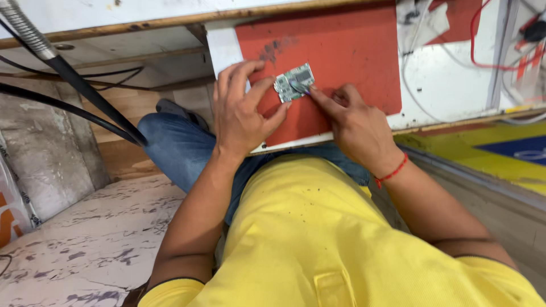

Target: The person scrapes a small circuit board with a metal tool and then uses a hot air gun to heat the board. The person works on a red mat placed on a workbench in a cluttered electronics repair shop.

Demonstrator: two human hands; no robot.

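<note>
- Head view: the work in hand looks like fine work on a small green circuit board (294, 82), which lies flat on a red mat (341, 51) at the near edge of the counter (455, 79).
- The left hand (242, 111) is spread over the board's left side; its fingers are loosely splayed, and the thumb and fingertips press at the board's edge, pinning it to the mat rather than lifting it.
- The right hand (355, 122) is nearly closed, with the forefinger stretched out to the board's right corner, touching it; something thin and dark seems to lie under that fingertip, but it is too small to make out.
- By the look of it, a next move calls for a steady left hand, so that the board does not slide on the mat, and a light, exact touch from the right.
- Red and white wires (483, 51) lie on the counter to the right, well apart from the board.
- A black cable (85, 94) crosses the left of the picture, clear of both hands.
</note>
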